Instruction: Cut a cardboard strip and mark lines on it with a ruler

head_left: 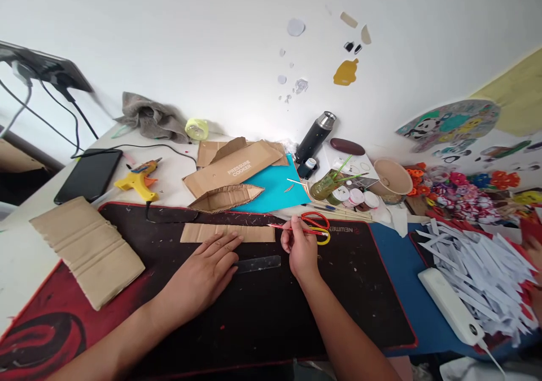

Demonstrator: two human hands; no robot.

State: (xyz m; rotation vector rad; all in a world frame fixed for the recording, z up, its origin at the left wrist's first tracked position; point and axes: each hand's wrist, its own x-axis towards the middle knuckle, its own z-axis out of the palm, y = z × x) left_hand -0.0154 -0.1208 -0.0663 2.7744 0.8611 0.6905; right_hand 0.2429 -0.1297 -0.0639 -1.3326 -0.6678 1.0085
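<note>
My left hand (212, 271) lies flat, its fingers stretched over a narrow cardboard strip (258, 234) on the dark desk mat (262, 324). A clear ruler (260, 263) runs out to the right from beside that hand; its left end is hidden. In my right hand (302, 248) a red pencil (277, 227) is pinched, its tip pointing left over the strip's right end. Scissors with red and yellow handles (324, 235) show just behind the right hand, partly covered by it. A boat-shaped cardboard piece (226, 198) sits beyond the strip.
A yellow glue gun (138, 182), a phone (88, 175) and a folded cardboard piece (88, 251) are at left. Behind are cardboard sheets (232, 169), a black flask (315, 135) and paint pots (355, 196). Paper strips (483, 279) and a white device (451, 305) lie right.
</note>
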